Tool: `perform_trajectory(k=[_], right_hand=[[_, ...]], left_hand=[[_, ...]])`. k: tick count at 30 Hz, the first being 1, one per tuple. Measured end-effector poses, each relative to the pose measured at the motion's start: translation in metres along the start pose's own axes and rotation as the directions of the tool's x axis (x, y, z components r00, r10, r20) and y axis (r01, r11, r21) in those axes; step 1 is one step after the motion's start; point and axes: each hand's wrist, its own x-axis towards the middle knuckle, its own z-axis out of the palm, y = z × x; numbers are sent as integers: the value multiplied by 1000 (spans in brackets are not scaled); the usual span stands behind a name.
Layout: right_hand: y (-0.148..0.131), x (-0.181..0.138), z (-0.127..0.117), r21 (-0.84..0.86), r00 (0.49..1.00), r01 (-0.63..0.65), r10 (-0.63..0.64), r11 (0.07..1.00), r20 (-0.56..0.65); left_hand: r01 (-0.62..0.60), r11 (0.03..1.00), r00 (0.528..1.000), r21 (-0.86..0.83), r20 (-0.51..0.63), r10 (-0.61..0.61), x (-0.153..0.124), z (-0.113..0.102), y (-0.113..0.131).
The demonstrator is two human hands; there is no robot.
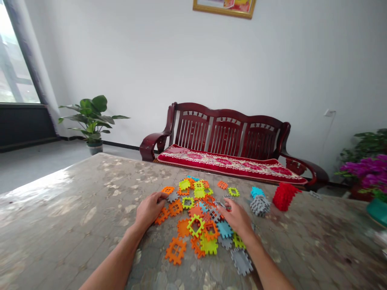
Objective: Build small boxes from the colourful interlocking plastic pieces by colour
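A heap of flat plastic interlocking tiles with notched edges lies between my two hands. Among them are an orange window tile (175, 250), a yellow-green frame tile (196, 225), a blue tile (224, 229) and a grey tile (241, 261). My left hand (150, 208) rests at the heap's left side, fingers bent and thumb apart, beside an orange tile (162, 216); no tile shows in its grasp. On the right side, my right hand (237, 217) has thumb and fingertips closed around the edge of a small grey tile (220, 204), partly covered by the fingers.
To the right stand a red stack of tiles (284, 196), a grey stack (260, 205) and a blue stack (257, 192). The patterned table (90, 209) extends widely leftward. Beyond it are a wooden bench (226, 135), a potted plant (94, 117) and purple flowers (365, 171).
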Motion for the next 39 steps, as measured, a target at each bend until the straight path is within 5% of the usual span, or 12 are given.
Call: perform_trajectory(k=[4, 8, 11, 15, 20, 30, 36, 39], right_hand=[[-15, -2, 2, -188, 998, 57, -63, 980, -22], [-16, -2, 6, -165, 998, 28, -35, 986, -43], [-11, -1, 2, -107, 983, 55, -73, 993, -169], [6, 8, -22, -130, 888, 78, -128, 988, -442], [38, 18, -59, -189, 776, -103, -40, 977, -630], [69, 16, -77, -157, 769, -364, 200, 918, -607], [70, 15, -74, -154, 765, -299, 140, 942, -628], [64, 18, -67, -141, 768, -164, 37, 976, -640]], left_hand=[[3, 1000, 1000, 14, -6, -3, -1, -1, 1], [1, 1000, 1000, 18, -9, -1, -1, -2, 2], [-6, 1000, 1000, 28, -10, 7, 0, -1, 0], [-25, 999, 1000, 21, -6, 25, 3, 2, -4], [-33, 999, 999, 28, 1, 33, 5, 3, -7], [-21, 999, 1000, 32, 20, 20, 4, 3, -6], [-10, 1000, 1000, 13, 3, 10, 6, 4, -8], [-17, 1000, 999, -24, -40, 16, 5, 4, -8]])
